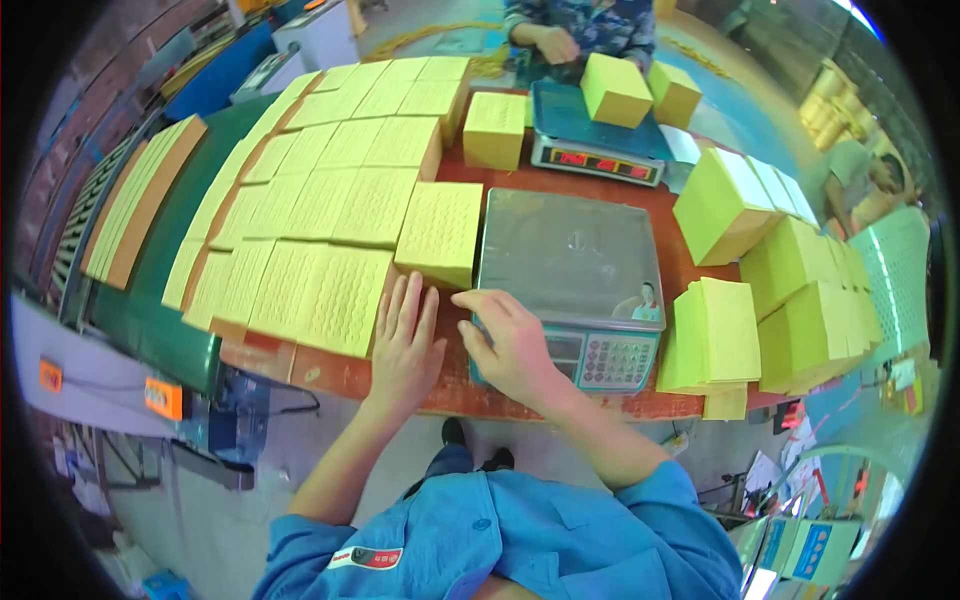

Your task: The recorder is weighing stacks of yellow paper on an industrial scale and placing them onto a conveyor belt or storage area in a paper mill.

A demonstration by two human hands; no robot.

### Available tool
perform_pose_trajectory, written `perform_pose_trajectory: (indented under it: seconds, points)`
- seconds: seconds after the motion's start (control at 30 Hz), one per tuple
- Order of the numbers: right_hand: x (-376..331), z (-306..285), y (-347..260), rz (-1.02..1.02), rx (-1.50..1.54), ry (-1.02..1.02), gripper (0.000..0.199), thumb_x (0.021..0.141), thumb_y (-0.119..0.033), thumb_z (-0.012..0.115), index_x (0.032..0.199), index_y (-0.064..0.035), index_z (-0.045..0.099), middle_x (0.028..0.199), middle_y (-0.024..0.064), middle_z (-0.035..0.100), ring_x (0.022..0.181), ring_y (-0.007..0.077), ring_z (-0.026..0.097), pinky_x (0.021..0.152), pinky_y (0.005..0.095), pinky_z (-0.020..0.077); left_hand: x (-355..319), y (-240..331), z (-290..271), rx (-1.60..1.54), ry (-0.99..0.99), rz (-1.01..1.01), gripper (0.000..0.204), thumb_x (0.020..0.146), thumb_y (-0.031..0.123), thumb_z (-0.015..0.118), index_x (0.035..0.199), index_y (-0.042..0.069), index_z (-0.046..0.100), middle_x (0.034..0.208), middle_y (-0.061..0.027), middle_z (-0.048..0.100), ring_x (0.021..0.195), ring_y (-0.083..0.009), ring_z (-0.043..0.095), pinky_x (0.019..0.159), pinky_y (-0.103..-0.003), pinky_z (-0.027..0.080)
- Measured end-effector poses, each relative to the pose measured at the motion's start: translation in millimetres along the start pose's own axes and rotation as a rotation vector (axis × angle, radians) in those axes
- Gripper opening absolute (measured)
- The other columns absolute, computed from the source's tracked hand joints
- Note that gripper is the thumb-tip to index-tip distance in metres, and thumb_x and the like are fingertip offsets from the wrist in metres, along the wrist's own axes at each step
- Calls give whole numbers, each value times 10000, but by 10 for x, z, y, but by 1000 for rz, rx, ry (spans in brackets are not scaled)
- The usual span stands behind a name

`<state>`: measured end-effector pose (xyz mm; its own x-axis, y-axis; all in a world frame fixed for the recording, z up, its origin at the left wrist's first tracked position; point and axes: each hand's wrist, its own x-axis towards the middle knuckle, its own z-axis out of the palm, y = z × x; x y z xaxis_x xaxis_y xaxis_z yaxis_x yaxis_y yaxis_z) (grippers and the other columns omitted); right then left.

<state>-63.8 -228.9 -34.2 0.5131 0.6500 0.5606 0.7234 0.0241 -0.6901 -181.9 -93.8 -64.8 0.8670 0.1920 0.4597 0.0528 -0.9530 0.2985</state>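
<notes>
My left hand [408, 340] lies with its fingers stretched out against the side of the near stack of yellow paper [340, 295]. Just beyond its fingertips stands a separate stack of yellow paper [438, 222] with wavy lines on top. My right hand [508, 342] hovers over the near left corner of a digital scale [570, 250], thumb and fingers apart and nothing between them. The scale's grey plate is bare, and part of its front panel is hidden by my right hand. Many more yellow stacks [360, 150] stand in rows to the left.
Across the red table [310, 365], a co-worker's hand [557, 45] is near a second scale [598, 135] with a yellow block [615, 92] on it. Paper stacks [715, 335] line the right side. A green conveyor [190, 190] runs along the left, carrying another row [145, 200].
</notes>
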Motion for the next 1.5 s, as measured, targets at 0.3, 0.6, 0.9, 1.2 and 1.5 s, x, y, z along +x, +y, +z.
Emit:
perform_pose_trajectory:
  seconds: [0.3,0.6,0.9,1.2,1.5]
  points:
    - [1298,-115,1185,202,-700,-45,501,906,-387,561,1275,-50,521,1267,121,563,1255,295,458,1042,518,321,995,-619,1195,257,165,-157,538,870,31,449,1400,-27,375,1482,-265,321,1413,-422,253,1158,-549,170]
    - [1219,-179,1607,313,-878,-380,519,907,-445,564,1237,-48,514,1251,112,569,1229,292,488,1028,584,324,1936,-1020,1407,330,184,-249,511,875,71,480,1373,-14,406,1444,-229,397,1394,-377,310,1153,-514,219]
    - [1608,-268,1327,-290,-548,-140,498,889,-345,598,1269,-29,538,1338,131,537,1292,314,444,1069,520,301,506,179,-98,237,256,-211,609,775,6,646,1354,-16,459,1430,-244,412,1354,-443,354,1115,-515,296]
    - [2481,70,1229,-159,-467,-547,440,912,-462,492,1013,-79,684,1045,173,681,1010,347,633,878,464,476,-1632,723,-864,261,373,-936,631,782,-77,542,1395,-19,408,1490,-225,338,1369,-400,343,1111,-450,305]
    - [2469,319,863,-362,-310,-244,386,902,-421,564,840,-61,691,823,159,669,822,368,626,745,466,479,-1813,82,-1194,267,273,-780,650,765,-39,604,1389,7,429,1497,-207,341,1372,-377,347,1111,-429,312]
